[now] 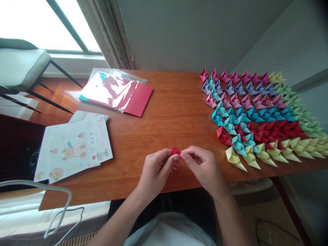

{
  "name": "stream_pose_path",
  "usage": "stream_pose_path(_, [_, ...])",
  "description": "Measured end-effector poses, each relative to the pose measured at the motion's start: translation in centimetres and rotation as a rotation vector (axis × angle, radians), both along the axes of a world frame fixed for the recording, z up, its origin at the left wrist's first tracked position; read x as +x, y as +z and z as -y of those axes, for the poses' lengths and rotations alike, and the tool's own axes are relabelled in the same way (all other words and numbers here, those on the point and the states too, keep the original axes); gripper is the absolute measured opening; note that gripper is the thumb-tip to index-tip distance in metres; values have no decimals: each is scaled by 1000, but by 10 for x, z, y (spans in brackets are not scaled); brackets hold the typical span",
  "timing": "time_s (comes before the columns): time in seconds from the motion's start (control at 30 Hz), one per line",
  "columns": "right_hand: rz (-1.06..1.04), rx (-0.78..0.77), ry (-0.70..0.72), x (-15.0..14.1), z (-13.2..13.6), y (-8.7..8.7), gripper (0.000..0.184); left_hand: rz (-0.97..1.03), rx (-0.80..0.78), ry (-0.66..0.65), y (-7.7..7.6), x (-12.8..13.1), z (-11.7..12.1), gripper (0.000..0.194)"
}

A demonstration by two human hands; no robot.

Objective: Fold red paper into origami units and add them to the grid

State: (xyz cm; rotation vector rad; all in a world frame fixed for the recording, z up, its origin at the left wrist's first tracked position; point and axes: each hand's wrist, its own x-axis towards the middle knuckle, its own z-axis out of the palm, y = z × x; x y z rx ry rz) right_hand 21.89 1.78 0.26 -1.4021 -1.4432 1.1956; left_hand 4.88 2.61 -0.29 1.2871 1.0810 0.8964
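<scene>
Between my two hands, just above the front part of the wooden table, is a small folded piece of red paper. My left hand pinches its left and lower side between thumb and fingers. At the right end of the same paper, the thumb and fingertips of my right hand are pressed together. Most of the folded shape is covered by my fingers. Nearest to my right hand stand a red origami boat and a pale yellow one.
Rows of folded paper boats in pink, purple, blue, red, yellow and green fill the table's right side. A plastic packet of coloured paper lies back left. Bear-printed sheets overlap the left edge, beside a white cable and a chair.
</scene>
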Motion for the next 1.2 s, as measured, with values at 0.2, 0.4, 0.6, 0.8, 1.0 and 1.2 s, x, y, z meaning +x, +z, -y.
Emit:
stream_pose_path(0.2, [66, 69, -44, -4, 0, 0, 19, -60, 27, -18, -1, 1, 0, 27])
stream_pose_path(0.4, [-138, -78, 5, 1, -2, 2, 28, -40, 18, -35, -2, 0, 0, 27])
stream_pose_path(0.6, [-238, -155, -15, 1, 0, 1, 27, -24, 14, -40, 0, 0, 0, 26])
stream_pose_path(0.8, [-168, -110, 26, 3, -2, -1, 16, -55, 46, -52, -2, 0, -1, 27])
stream_pose_path(1.0, [83, 16, 50, 7, -4, 6, 14, -140, 110, -59, -1, 1, -1, 27])
stream_pose_path(1.2, [1, -19, 61, 7, -8, 5, 15, -206, 156, -110, -2, 0, 0, 27])
